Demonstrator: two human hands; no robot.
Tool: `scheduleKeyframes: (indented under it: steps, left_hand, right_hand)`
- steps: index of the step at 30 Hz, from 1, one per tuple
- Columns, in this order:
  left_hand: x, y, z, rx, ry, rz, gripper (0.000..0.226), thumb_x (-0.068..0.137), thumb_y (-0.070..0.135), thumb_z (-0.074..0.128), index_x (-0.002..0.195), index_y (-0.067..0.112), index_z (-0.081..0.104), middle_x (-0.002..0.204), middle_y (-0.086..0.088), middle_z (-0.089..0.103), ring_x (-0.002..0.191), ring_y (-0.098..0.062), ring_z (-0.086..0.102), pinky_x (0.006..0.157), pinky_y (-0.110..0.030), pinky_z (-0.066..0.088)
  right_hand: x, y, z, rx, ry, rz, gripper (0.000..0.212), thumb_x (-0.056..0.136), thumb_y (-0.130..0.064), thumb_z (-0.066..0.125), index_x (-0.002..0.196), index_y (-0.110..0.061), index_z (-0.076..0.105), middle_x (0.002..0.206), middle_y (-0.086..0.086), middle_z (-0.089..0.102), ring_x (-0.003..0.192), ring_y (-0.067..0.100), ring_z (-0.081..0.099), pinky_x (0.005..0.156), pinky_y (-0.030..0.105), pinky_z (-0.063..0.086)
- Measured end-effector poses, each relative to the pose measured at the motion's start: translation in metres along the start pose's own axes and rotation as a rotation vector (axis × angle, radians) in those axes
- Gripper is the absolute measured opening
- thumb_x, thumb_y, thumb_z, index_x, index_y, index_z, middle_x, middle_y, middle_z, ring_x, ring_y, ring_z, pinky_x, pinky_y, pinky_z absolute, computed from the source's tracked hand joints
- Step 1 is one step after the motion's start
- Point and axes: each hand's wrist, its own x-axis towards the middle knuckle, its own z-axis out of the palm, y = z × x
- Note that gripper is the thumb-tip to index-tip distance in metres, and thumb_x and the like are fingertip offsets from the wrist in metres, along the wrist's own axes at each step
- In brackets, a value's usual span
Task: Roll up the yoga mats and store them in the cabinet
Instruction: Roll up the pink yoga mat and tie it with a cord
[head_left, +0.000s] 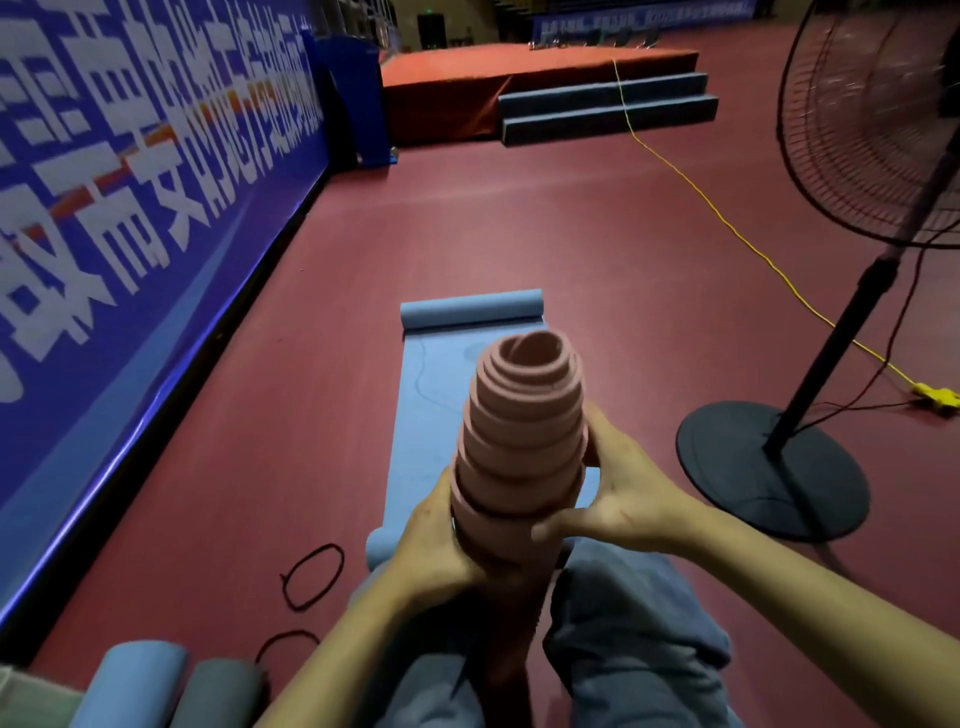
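At the centre of the frame the person holds a pink rolled yoga mat (522, 441) upright between the knees, its layers telescoped upward into a cone. The left hand (441, 540) grips the roll's lower left side, fingers curled round it. The right hand (618, 499) holds the right side, thumb pressed across the front and fingers wrapped behind. Beyond the roll, a blue yoga mat (431, 415) lies on the red floor (597, 234), curled at both ends. Two black elastic loops (313, 577) lie on the floor at lower left, near two rolled mats (171, 686) in the bottom left corner. A standing fan (831, 322) occupies the right side.
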Motion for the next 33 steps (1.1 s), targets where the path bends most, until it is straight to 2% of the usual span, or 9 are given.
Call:
scheduleKeyframes:
  steps: [2, 5, 11, 15, 19, 23, 26, 31, 33]
  left_hand:
    - [-0.001, -0.014, 0.002, 0.016, 0.015, 0.000, 0.099, 0.055, 0.024, 0.082, 0.146, 0.039, 0.047, 0.136, 0.026, 0.062, 0.127, 0.002, 0.057, 0.100, -0.019, 0.048]
    - [-0.004, -0.034, 0.007, 0.019, 0.069, -0.036, 0.086, 0.056, 0.006, 0.084, 0.134, 0.031, 0.058, 0.119, 0.016, 0.071, 0.110, -0.007, 0.067, 0.096, -0.038, 0.055]
    - [-0.002, -0.045, 0.013, 0.013, 0.101, -0.009, 0.084, 0.061, 0.012, 0.089, 0.136, 0.033, 0.056, 0.122, 0.014, 0.070, 0.113, -0.010, 0.067, 0.095, -0.041, 0.056]
    - [-0.003, -0.053, 0.016, -0.021, 0.069, -0.042, 0.084, 0.070, 0.013, 0.087, 0.143, 0.034, 0.051, 0.134, 0.016, 0.065, 0.128, -0.007, 0.060, 0.100, -0.041, 0.055]
    - [0.005, -0.066, 0.015, -0.162, 0.042, -0.106, 0.070, 0.077, 0.003, 0.076, 0.139, 0.028, 0.056, 0.135, 0.010, 0.066, 0.133, -0.009, 0.057, 0.100, -0.042, 0.056]
    - [0.019, -0.058, 0.009, -0.474, 0.115, -0.287, 0.055, 0.074, 0.031, 0.064, 0.128, 0.018, 0.066, 0.126, 0.005, 0.072, 0.123, -0.014, 0.063, 0.098, -0.039, 0.054]
    - [0.024, -0.052, 0.006, -0.597, 0.141, -0.374, 0.049, 0.094, 0.053, 0.051, 0.125, 0.021, 0.071, 0.125, 0.005, 0.073, 0.122, -0.011, 0.065, 0.098, -0.044, 0.052]
    - [0.024, -0.056, 0.004, -0.592, 0.173, -0.394, 0.088, 0.073, 0.083, 0.064, 0.112, 0.004, 0.066, 0.113, -0.021, 0.069, 0.100, -0.023, 0.068, 0.084, -0.046, 0.057]
    - [0.022, -0.055, -0.004, -0.553, 0.167, -0.412, 0.078, 0.074, 0.078, 0.069, 0.102, 0.005, 0.066, 0.098, -0.013, 0.068, 0.092, -0.018, 0.067, 0.075, -0.037, 0.058]
  right_hand:
    - [0.004, 0.006, -0.004, 0.039, 0.007, 0.039, 0.121, 0.063, -0.023, 0.099, 0.158, -0.029, 0.024, 0.143, -0.011, 0.055, 0.127, 0.007, 0.059, 0.106, 0.027, 0.047]
    - [0.014, 0.000, -0.010, -0.058, 0.012, 0.006, 0.120, 0.062, -0.033, 0.099, 0.158, -0.028, 0.026, 0.144, -0.009, 0.053, 0.132, 0.007, 0.054, 0.112, 0.028, 0.042]
    - [0.038, -0.022, -0.026, -0.304, -0.002, 0.023, 0.093, 0.058, -0.058, 0.091, 0.136, -0.027, 0.053, 0.129, -0.014, 0.060, 0.120, 0.001, 0.057, 0.103, 0.029, 0.048]
    - [0.060, -0.050, -0.038, -0.310, -0.091, 0.100, 0.095, 0.059, -0.069, 0.087, 0.141, -0.041, 0.047, 0.139, -0.014, 0.055, 0.123, -0.001, 0.055, 0.104, 0.024, 0.047]
    - [0.085, -0.046, -0.016, -0.827, -0.300, 0.174, 0.084, 0.069, -0.078, 0.073, 0.139, -0.037, 0.053, 0.138, -0.011, 0.058, 0.128, 0.016, 0.055, 0.103, 0.033, 0.045]
    - [0.099, -0.038, 0.003, -0.887, -0.272, 0.198, 0.092, 0.063, -0.086, 0.063, 0.140, -0.037, 0.050, 0.139, -0.012, 0.055, 0.126, 0.020, 0.056, 0.102, 0.039, 0.047]
    - [0.102, -0.037, 0.010, -0.840, -0.272, 0.196, 0.105, 0.052, -0.090, 0.052, 0.143, -0.038, 0.046, 0.149, -0.016, 0.047, 0.133, 0.019, 0.052, 0.106, 0.040, 0.046]
    - [0.096, -0.046, 0.032, -0.873, -0.304, 0.233, 0.109, 0.061, -0.078, 0.075, 0.153, -0.038, 0.031, 0.165, -0.009, 0.025, 0.146, 0.029, 0.037, 0.114, 0.044, 0.040]
    - [0.090, -0.054, 0.038, -0.891, -0.308, 0.255, 0.107, 0.063, -0.073, 0.079, 0.152, -0.038, 0.032, 0.163, -0.008, 0.028, 0.139, 0.030, 0.045, 0.107, 0.040, 0.043]
